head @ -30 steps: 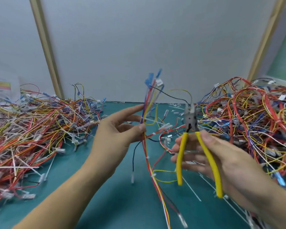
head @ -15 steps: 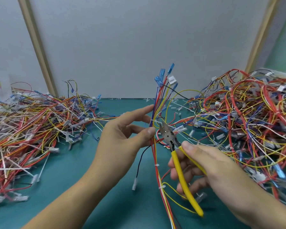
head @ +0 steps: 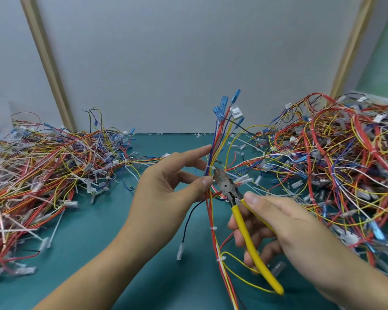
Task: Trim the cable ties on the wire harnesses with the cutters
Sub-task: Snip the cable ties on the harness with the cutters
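Pinching wire harness (head: 217, 135) with left hand (head: 166, 186) fingers (head: 202, 182), right hand (head: 285, 224) gripping cutters (head: 225, 186) at cable tie (head: 208, 168), left heap (head: 54, 164), right heap (head: 334, 153)

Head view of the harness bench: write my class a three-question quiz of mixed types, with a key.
1. True or false: the right hand grips the yellow-handled cutters.
2. Which hand holds the upright harness? A) left hand B) right hand C) neither
3. Fill in: the connectors at the harness's top end are mostly ____.
Key: 1 true; 2 A; 3 blue.
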